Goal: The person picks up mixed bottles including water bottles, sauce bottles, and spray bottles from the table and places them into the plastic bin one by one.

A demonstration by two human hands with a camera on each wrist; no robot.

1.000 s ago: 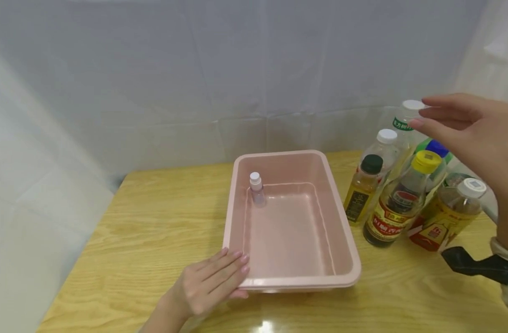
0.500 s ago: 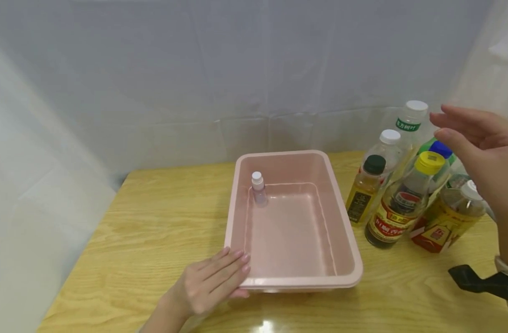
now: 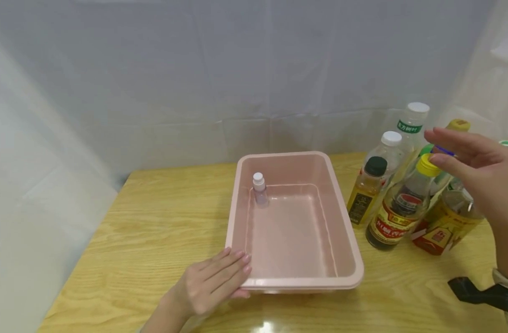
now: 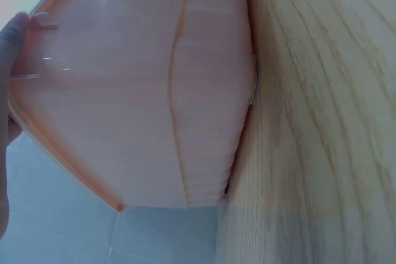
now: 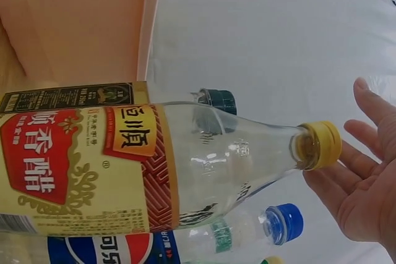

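Note:
My left hand (image 3: 214, 282) lies across the near left corner of a pink plastic basin (image 3: 354, 259), its fingers straight over the rim and the thumb along the outside. A small clear bottle with a white cap (image 3: 259, 185) stands in the basin's far left corner. On the right, my right hand (image 3: 483, 169) hovers with fingers spread and bent a little, holding nothing. Nearest to it is a vinegar bottle (image 5: 80, 165) with a yellow cap (image 5: 322, 144). In the right wrist view the fingers are close behind that cap; whether they touch it I cannot tell.
Several bottles crowd around the vinegar: a small one with a dark green cap (image 3: 362, 199), white-capped bottles, a cola bottle with a blue cap (image 5: 286, 222), and a yellow-labelled bottle (image 3: 445, 226). The wooden table (image 3: 162, 222) meets a pale sheet (image 3: 175, 83) behind.
My right hand drew back to the right, then came down towards the yellow cap. A golden cap now shows behind it. The left hand keeps its place on the basin.

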